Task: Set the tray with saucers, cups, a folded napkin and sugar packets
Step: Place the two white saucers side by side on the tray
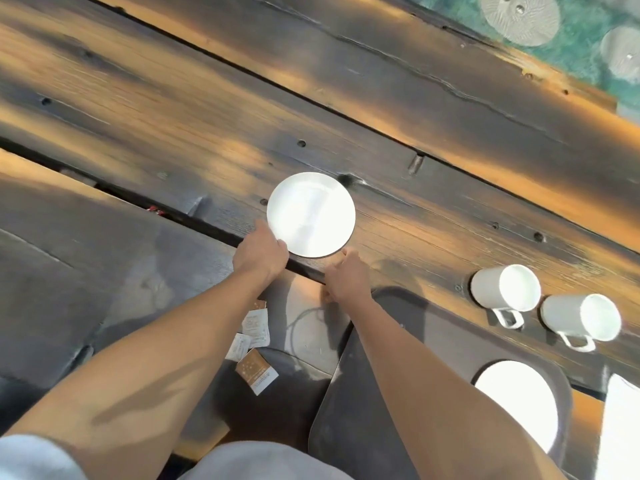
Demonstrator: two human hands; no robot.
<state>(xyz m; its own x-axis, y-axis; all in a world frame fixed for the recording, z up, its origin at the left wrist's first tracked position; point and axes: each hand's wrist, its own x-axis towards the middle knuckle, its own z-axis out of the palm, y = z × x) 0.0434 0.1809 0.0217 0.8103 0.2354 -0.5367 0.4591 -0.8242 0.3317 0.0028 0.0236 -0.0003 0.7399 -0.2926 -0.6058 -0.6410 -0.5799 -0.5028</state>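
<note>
A white saucer is at the middle of the dark wooden table. My left hand grips its near left rim. My right hand is just below the saucer's near edge, fingers loosely curled, not clearly touching it. A dark tray lies at the lower right with a second white saucer on it. Two white cups stand on the table beyond the tray. Several sugar packets lie between my forearms. A white napkin shows at the right edge.
Gaps run between the table's planks. Beyond the far table edge is a green floor with pale round patches. My grey shorts fill the bottom of the view.
</note>
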